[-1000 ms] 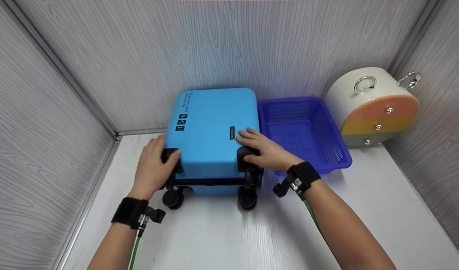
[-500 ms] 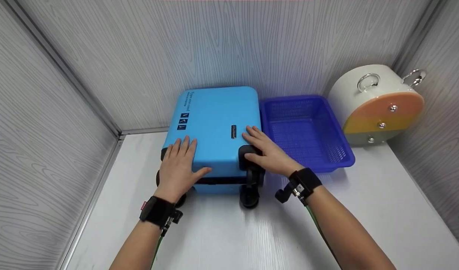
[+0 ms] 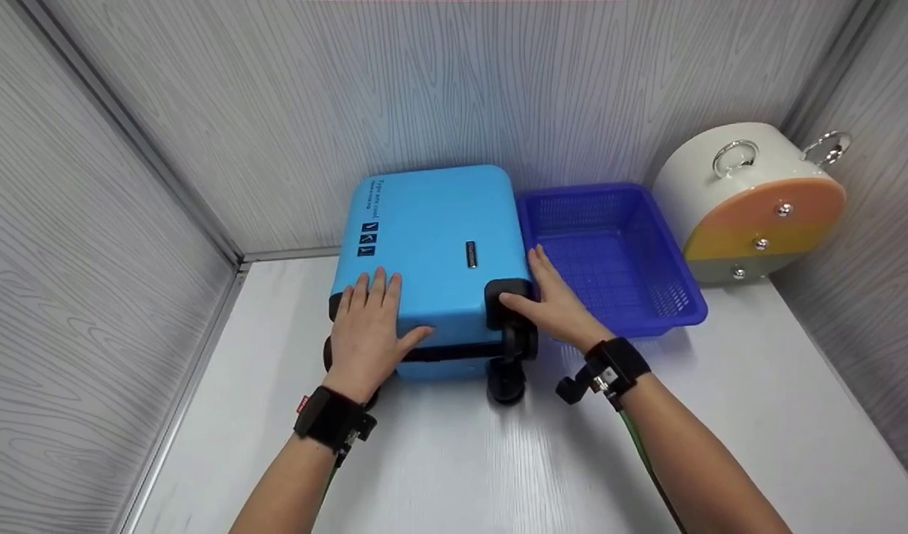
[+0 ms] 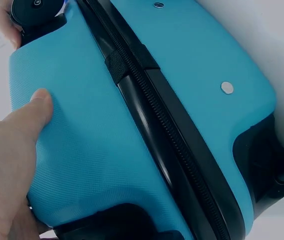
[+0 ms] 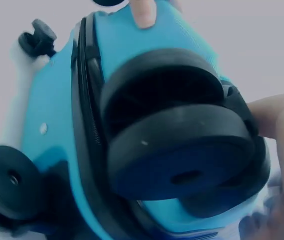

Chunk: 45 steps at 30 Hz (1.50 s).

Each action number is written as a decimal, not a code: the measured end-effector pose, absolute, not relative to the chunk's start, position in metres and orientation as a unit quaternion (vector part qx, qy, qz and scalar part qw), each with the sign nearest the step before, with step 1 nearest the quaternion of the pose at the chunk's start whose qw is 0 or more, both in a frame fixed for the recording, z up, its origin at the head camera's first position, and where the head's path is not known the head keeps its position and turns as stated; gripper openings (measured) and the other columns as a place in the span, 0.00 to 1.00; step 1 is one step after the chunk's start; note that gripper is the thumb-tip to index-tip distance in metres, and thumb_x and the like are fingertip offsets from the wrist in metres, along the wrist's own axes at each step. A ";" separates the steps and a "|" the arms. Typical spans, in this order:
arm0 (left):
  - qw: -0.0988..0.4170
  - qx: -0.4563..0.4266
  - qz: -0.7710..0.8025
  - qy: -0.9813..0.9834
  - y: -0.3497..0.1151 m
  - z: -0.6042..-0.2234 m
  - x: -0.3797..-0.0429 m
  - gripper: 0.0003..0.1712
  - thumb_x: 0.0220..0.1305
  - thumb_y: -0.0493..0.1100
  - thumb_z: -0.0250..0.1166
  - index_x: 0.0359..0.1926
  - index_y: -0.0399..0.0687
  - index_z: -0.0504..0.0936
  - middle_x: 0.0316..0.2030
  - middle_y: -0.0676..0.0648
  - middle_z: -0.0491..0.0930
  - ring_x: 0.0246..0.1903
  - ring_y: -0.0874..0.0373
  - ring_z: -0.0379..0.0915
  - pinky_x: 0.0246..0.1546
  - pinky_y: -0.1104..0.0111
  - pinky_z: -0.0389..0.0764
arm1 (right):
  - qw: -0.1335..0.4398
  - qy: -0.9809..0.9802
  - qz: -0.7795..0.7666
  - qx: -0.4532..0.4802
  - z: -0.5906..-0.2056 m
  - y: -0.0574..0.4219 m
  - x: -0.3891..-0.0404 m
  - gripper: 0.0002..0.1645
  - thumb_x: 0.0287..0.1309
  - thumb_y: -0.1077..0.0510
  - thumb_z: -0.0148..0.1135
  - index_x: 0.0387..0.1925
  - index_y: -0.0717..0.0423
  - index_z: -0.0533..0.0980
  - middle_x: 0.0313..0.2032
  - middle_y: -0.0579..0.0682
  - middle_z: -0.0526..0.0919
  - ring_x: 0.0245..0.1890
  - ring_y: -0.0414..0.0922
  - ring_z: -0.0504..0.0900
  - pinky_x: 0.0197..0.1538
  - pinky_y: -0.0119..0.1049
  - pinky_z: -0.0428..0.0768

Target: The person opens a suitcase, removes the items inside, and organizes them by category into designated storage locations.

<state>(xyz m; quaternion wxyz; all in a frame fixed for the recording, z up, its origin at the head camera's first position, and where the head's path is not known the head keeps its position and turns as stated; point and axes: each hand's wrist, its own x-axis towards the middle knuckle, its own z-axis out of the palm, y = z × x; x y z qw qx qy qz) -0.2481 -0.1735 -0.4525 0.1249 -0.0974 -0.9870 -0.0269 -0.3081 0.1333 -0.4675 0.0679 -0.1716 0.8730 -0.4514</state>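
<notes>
A light blue suitcase [image 3: 432, 215] lies flat on the white table, its black wheels [image 3: 506, 380] facing me. My left hand [image 3: 369, 330] rests on its near left part, fingers straight over the top and thumb spread along the near end. In the left wrist view that thumb [image 4: 37, 110] lies against the blue shell, beside a black zipper band [image 4: 156, 125]. At the near right corner is my right hand [image 3: 561, 308], thumb on the black corner guard [image 3: 504, 297] and straight fingers along the suitcase's right side. A double wheel [image 5: 181, 145] covers much of the right wrist view.
A purple-blue plastic basket [image 3: 610, 282] stands just right of the suitcase. Beyond it, a white drum-shaped case [image 3: 721, 170] with an orange, yellow and grey-green striped front and metal rings leans near the right wall. Wood-grain panels [image 3: 276, 111] enclose the table.
My left hand has gone from the left corner onto the suitcase's top. My right fingers have slid from the top to its right side. The suitcase's near end has shifted slightly right.
</notes>
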 end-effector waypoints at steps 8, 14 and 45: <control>0.128 -0.095 -0.031 -0.987 -0.173 -0.454 -0.248 0.59 0.64 0.78 0.56 0.81 0.44 0.55 0.78 0.37 0.54 0.77 0.39 0.47 0.76 0.47 0.47 | 0.120 0.864 -0.480 -0.090 -0.472 0.130 -0.303 0.67 0.58 0.18 0.54 0.82 0.52 0.43 0.81 0.54 0.45 0.80 0.52 0.43 0.77 0.56 0.47; 0.136 -0.094 -0.057 -0.985 -0.173 -0.454 -0.250 0.58 0.64 0.77 0.58 0.80 0.44 0.56 0.77 0.37 0.55 0.77 0.39 0.47 0.76 0.47 0.46 | 0.126 0.828 -0.542 -0.064 -0.472 0.127 -0.301 0.64 0.57 0.20 0.59 0.83 0.42 0.44 0.80 0.54 0.51 0.79 0.52 0.48 0.76 0.57 0.53; 0.422 -0.112 -0.038 -0.899 -0.158 -0.492 -0.237 0.78 0.48 0.51 0.84 0.82 0.46 0.34 0.79 0.32 0.42 0.78 0.36 0.38 0.74 0.39 0.44 | 0.119 0.584 -0.789 -0.153 -0.389 0.113 -0.286 0.40 0.77 0.42 0.49 0.82 0.46 0.52 0.80 0.53 0.48 0.77 0.59 0.54 0.75 0.52 0.59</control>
